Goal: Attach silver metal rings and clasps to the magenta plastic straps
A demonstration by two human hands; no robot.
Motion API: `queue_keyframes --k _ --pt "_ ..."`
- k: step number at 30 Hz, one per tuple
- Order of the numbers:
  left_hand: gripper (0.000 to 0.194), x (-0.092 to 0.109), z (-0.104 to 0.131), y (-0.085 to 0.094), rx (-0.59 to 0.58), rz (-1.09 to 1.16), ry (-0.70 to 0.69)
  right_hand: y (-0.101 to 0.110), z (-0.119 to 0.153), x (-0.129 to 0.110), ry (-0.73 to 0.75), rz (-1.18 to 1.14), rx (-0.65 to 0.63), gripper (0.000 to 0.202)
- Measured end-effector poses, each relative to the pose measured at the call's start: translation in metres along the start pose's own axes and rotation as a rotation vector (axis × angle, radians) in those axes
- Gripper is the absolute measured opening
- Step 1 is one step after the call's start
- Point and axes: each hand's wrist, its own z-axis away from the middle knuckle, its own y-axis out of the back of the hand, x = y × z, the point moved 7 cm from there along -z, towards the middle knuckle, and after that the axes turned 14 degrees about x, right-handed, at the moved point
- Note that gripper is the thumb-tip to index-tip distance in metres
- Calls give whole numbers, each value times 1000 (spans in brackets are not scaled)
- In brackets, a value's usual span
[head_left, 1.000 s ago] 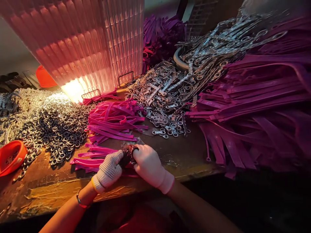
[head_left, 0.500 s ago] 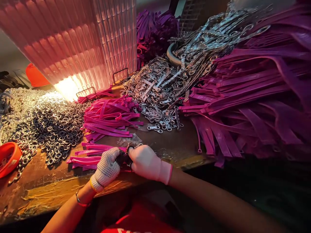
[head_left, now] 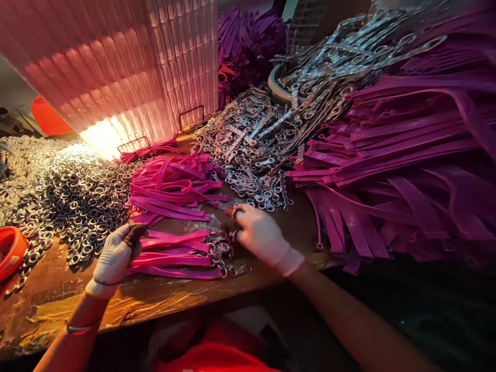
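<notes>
Several pink straps [head_left: 174, 258] with metal rings at their right ends lie near the table's front edge. My left hand [head_left: 120, 253], in a dotted white glove with dark fingertips, is beside their left ends, its fingers pinched together near the ring pile [head_left: 85, 206]; anything between them is too small to make out. My right hand [head_left: 258, 230], gloved in white, is above and right of the metal rings [head_left: 221, 250]. Its dark fingertips are smeared by motion, and whether they hold anything is unclear. Behind the front straps lies another pink strap heap [head_left: 170, 186].
Metal links [head_left: 251, 150] are heaped at the middle back, beside a grey bowl [head_left: 277, 85] full of longer metal pieces. Large purple straps [head_left: 387, 155] cover the right side. A ribbed clear panel [head_left: 127, 67] stands behind the pink heap. An orange bowl [head_left: 13, 252] sits far left.
My hands have moved apart from the front straps, the left one leftward and the right one rightward and up. The ringed ends of those straps have come into view.
</notes>
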Motion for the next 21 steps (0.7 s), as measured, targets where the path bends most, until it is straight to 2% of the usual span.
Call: queue_keyframes --k 2,3,4,6,9,12,14,16,18,21 --pt "43 -16 14 -25 -97 347 383 -8 -10 28 -44 179 -36 28" --pt "46 -17 23 -39 -158 484 537 -12 -15 37 -42 254 -62 27" --pt "48 -16 30 -51 -215 583 653 -17 -19 44 -31 307 -87 26" --pt "47 -9 39 -67 -299 681 774 -24 -25 51 -13 358 -104 26" --pt "31 -2 45 -76 -363 701 744 -28 -25 55 -1 346 -53 26" --pt "29 -1 47 -78 -363 617 594 -24 -20 56 -35 274 33 25" --pt "29 -2 49 -80 -350 533 497 -16 -14 50 -89 146 118 28" --pt "26 -3 51 -84 -347 456 426 -8 -7 27 -70 -92 194 34" --pt "26 -3 52 -91 -343 413 393 2 2 -10 44 -339 227 44" --pt "33 -5 55 -102 -342 449 462 15 15 -62 213 -433 262 48"
